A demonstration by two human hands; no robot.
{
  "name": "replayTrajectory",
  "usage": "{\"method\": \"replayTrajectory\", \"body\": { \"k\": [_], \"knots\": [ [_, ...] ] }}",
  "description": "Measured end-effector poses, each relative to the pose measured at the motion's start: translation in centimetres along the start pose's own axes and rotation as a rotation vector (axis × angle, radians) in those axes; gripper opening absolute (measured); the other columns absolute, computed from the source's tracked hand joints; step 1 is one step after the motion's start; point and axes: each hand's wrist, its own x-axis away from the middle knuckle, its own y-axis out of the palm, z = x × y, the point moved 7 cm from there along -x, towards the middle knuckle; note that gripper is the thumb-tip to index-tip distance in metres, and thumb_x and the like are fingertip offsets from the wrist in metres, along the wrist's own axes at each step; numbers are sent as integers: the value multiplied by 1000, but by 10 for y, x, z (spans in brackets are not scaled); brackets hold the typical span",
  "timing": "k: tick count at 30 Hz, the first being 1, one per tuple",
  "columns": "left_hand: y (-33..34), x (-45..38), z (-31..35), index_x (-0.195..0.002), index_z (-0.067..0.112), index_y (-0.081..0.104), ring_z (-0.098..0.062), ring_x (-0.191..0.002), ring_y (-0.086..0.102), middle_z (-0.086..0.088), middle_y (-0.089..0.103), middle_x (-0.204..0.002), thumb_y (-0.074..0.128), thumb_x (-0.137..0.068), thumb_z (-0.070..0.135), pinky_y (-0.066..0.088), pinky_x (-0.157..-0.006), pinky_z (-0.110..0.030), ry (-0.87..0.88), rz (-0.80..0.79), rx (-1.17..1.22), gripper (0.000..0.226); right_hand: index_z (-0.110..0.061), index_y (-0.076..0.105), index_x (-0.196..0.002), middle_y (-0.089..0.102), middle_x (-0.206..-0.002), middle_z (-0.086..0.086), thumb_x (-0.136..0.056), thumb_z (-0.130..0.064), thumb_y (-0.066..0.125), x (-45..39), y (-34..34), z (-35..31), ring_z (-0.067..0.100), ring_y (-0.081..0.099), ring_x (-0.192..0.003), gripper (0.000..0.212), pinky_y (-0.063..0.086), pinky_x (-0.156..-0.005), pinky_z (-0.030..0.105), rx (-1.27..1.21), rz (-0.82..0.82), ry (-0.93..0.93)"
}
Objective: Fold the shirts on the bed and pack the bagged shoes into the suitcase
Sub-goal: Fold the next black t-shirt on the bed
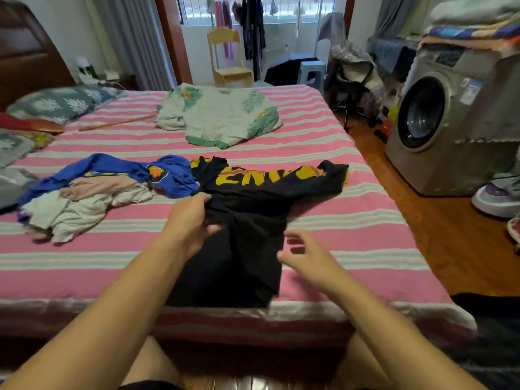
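- Two bare forearms reach up from the bottom edge of the frame toward the bed (365,249), which fills the middle of the picture under a pink-and-white striped sheet.
- Left hand (191,220), at centre frame, grips a bunched fold of the black shirt (253,235), fingers curled into the cloth and thumb beneath it.
- Right hand (306,256), just right of centre, hangs just beside the shirt's right edge with fingers loosely spread and slightly blurred; it holds nothing.
- Black shirt lies on the near part of the bed: its lower half runs down to the bed's front edge, its upper part with yellow lettering spreads toward the right.
- Blue shirt (118,171) lies crumpled in the left middle of the frame, touching the black shirt's upper left corner.
- Pale garments (84,209) are heaped under and in front of the blue shirt.
- Leaf-patterned quilt (222,116) sits bunched in the upper middle, well apart from the shirts.
- Grey floral pillow (62,101) rests at upper left by the headboard.
- Washing machine (439,122) stands on the wooden floor at the right edge.
- Small wooden chair (228,57) stands at top centre beyond the bed.
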Motion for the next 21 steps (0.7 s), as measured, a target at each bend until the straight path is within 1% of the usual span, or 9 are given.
{"method": "replayTrajectory", "body": {
  "k": [2, 4, 6, 8, 10, 14, 16, 19, 21],
  "knots": [
    [9, 12, 8, -105, 7, 62, -24, -81, 77, -13, 77, -91, 46, -103, 11, 62, -62, -39, -57, -96, 54, 17, -25, 15, -159, 19, -163, 2, -78, -49, 78, 6, 63, 20, 22, 26, -148, 105, 28, -120, 40, 143, -164, 63],
    [32, 23, 22, -104, 5, 60, -28, -81, 76, -16, 75, -89, 45, -104, 13, 63, -64, -40, -68, -180, 62, 16, -27, 5, -160, 9, -165, -1, -72, -61, 75, -2, 97, 11, 26, 14, -151, 118, 21, -123, 43, 130, 26, 71],
    [61, 34, 47, -102, 5, 59, -28, -77, 76, -17, 72, -86, 44, -105, 14, 63, -64, -39, -41, -275, 49, 18, -19, 29, -155, 36, -153, 10, -71, -61, 70, -15, 93, -7, 33, 35, -141, 103, 34, -115, 47, -24, 368, 85],
    [80, 40, 79, -105, 3, 57, -28, -77, 75, -17, 71, -88, 42, -107, 15, 64, -67, -39, 24, -322, 46, 20, -14, 58, -130, 63, -121, 13, -78, -48, 67, -29, 70, -11, 38, 57, -115, 63, 48, -91, 41, -218, 602, 114],
    [79, 35, 110, -109, 3, 54, -29, -73, 75, -17, 69, -91, 41, -108, 17, 63, -63, -38, 100, -260, 67, 20, -16, 68, -107, 71, -101, 12, -88, -26, 64, -42, 40, -1, 39, 65, -97, 22, 47, -75, 35, -319, 630, 254],
    [35, 0, 175, -131, 2, 48, -31, -78, 71, -20, 63, -114, 36, -110, 20, 61, -54, -36, 212, -50, 255, 29, -15, 74, -106, 71, -107, 20, -85, -6, 58, -70, -56, 3, 42, 65, -100, 28, 52, -86, 40, -66, 671, 343],
    [10, -15, 227, -135, 3, 48, -33, -84, 69, -23, 62, -124, 34, -112, 25, 61, -56, -41, 322, -3, 457, 35, -10, 72, -105, 66, -113, 24, -85, -6, 57, -87, -119, -37, 42, 61, -98, 26, 50, -88, 43, 0, 782, 223],
    [-33, -31, 295, -137, 9, 45, -35, -92, 67, -22, 59, -126, 34, -111, 32, 59, -86, -53, 479, 73, 647, 36, -5, 60, -101, 57, -110, 20, -85, -4, 54, -107, -207, -144, 35, 49, -88, 17, 39, -79, 38, 41, 932, -116],
    [-72, -53, 289, -144, 11, 42, -33, -98, 65, -19, 58, -131, 35, -110, 35, 58, -83, -55, 445, 203, 645, 42, -9, 51, -108, 52, -97, 16, -85, -2, 52, -111, -225, -197, 35, 50, -89, 24, 36, -75, 38, 160, 913, -241]
  ]
}}
